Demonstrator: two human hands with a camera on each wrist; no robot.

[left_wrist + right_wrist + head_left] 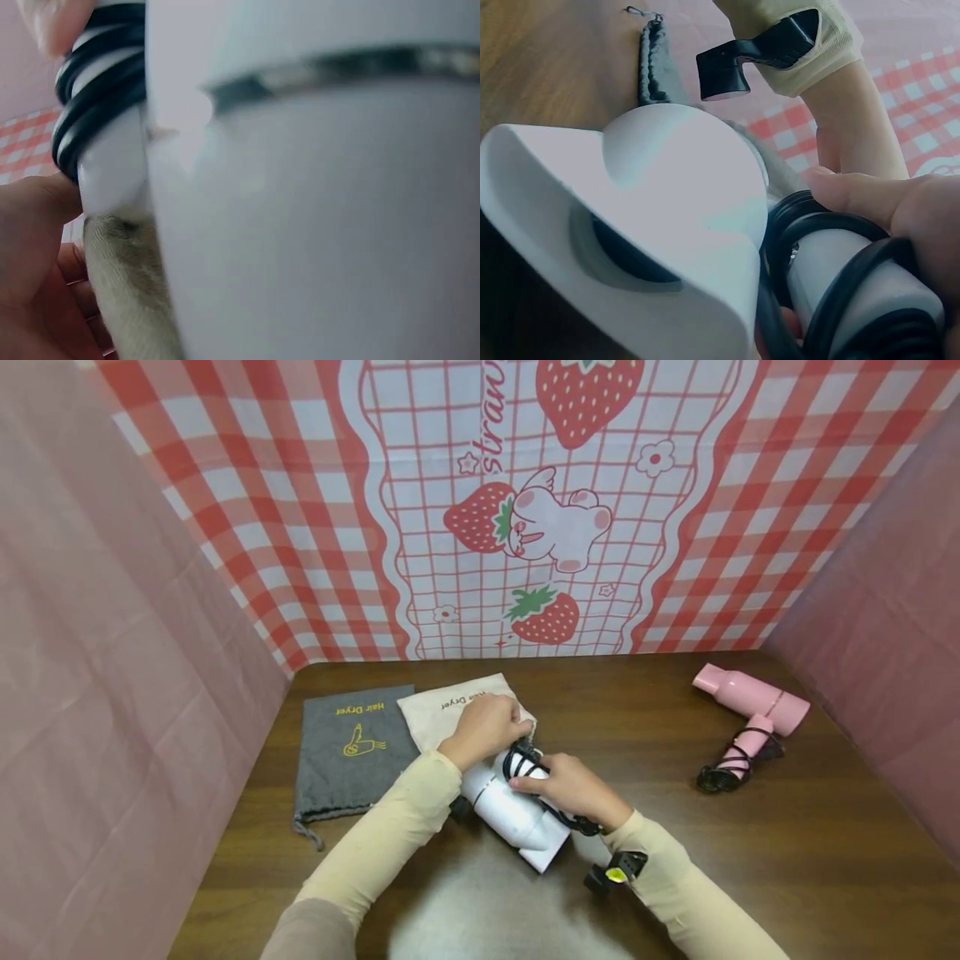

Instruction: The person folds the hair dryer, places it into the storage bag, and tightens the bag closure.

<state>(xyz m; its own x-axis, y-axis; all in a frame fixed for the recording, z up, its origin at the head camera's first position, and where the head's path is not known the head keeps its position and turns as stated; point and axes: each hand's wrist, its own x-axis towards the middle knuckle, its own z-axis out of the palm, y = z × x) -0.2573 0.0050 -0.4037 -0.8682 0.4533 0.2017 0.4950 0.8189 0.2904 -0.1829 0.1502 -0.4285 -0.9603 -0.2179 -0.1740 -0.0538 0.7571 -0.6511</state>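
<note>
A white hair dryer (510, 814) lies at an angle over the table, its wide nozzle (622, 247) toward the near side. Black cord (105, 82) is wound round its handle. My right hand (573, 789) grips that corded handle, thumb on top in the right wrist view. At the mouth of a cream drawstring pouch (435, 714) printed "Hair Dryer", my left hand (486, 727) pinches the cloth beside the handle's end. In the left wrist view the pouch cloth (127, 292) meets the handle's end, and part of the left hand's fingers is hidden behind it.
A grey drawstring pouch (352, 752) with a yellow dryer print lies flat at the left. At the right rests a pink hair dryer (757, 702), its black cord round the handle. A checked strawberry cloth (315, 527) hangs behind the wooden table (637, 710).
</note>
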